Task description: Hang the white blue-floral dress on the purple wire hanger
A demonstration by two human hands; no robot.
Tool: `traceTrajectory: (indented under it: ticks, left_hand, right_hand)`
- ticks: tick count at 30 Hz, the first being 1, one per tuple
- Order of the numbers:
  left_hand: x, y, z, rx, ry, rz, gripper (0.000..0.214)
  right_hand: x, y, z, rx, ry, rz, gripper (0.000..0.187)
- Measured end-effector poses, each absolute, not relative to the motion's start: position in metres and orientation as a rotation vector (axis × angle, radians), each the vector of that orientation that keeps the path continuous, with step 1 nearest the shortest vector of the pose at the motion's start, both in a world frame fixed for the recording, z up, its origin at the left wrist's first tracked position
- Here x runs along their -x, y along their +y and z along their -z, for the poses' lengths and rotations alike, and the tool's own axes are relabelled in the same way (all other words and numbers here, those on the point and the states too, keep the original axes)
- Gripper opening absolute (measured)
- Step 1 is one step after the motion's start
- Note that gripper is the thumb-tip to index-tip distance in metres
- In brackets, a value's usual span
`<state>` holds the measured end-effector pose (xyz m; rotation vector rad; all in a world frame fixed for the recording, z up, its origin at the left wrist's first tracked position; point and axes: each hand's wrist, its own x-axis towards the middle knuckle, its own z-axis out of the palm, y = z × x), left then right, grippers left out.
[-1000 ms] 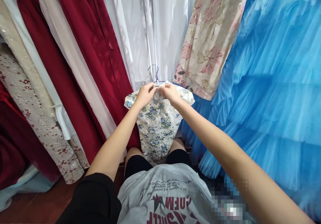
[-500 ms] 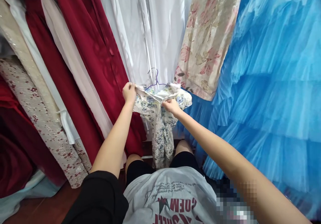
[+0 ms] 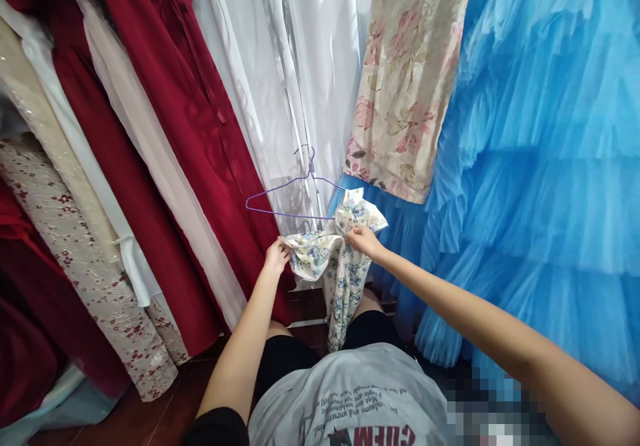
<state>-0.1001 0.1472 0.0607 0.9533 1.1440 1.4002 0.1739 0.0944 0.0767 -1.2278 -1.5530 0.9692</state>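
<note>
My left hand [image 3: 277, 257] and my right hand [image 3: 363, 240] both grip a small white garment with blue flowers [image 3: 336, 266]. It hangs crumpled between them, its lower part trailing down in front of my legs. Just above it a thin purple wire hanger [image 3: 295, 196] hangs bare from a white rail [image 3: 290, 79]. The garment's right shoulder still touches or overlaps the hanger's right end; I cannot tell which.
Long garments hang all around: dark red gowns [image 3: 165, 99] at left, sheer white fabric [image 3: 320, 53] in the middle, a cream dress with pink flowers [image 3: 405, 86] and a big blue tulle skirt [image 3: 540, 166] at right. A wooden floor [image 3: 125, 419] shows at lower left.
Both hands have come down with the flowered garment, pulling it off the hanger. The purple hanger, covered before, now hangs bare above my hands.
</note>
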Motion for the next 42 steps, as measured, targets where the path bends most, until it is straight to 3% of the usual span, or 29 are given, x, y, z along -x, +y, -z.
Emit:
traceTrajectory:
  ticks: [5, 9, 15, 18, 22, 27, 33, 39, 42]
  left_hand:
    - [0.043, 0.119, -0.073, -1.226, 0.878, -1.226, 0.033]
    - [-0.011, 0.096, -0.089, -1.47, 0.714, -1.106, 0.026]
    - [-0.039, 0.083, -0.101, -1.836, 0.633, -1.211, 0.02]
    - [-0.03, 0.088, -0.096, -1.893, 0.623, -1.151, 0.032]
    - [-0.014, 0.083, -0.068, -1.845, 0.624, -0.679, 0.064]
    - [0.029, 0.076, -0.042, -2.029, 0.749, -0.573, 0.055]
    - [0.117, 0.108, -0.057, -2.293, 1.135, -0.706, 0.037]
    - [0.182, 0.139, -0.083, -2.336, 1.523, -0.856, 0.011]
    - [0.194, 0.15, -0.101, -2.39, 1.643, -0.867, 0.011]
  right_hand:
    - [-0.204, 0.077, -0.068, 1.347, -1.772, -1.162, 0.024]
    - [-0.198, 0.066, -0.072, 1.237, -1.807, -1.204, 0.038]
    - [-0.187, 0.054, -0.08, 1.055, -1.642, -1.255, 0.04]
    - [-0.189, 0.043, -0.088, 0.968, -1.542, -1.349, 0.039]
    - [-0.2, 0.03, -0.112, 0.87, -1.565, -1.455, 0.031]
    - [-0.233, 0.031, -0.138, 1.004, -2.001, -1.234, 0.03]
    - [-0.261, 0.07, -0.124, 1.216, -2.229, -0.737, 0.022]
    - [-0.217, 0.128, -0.109, 1.338, -2.101, -0.28, 0.071]
    - [-0.188, 0.159, -0.112, 1.397, -2.024, -0.192, 0.076]
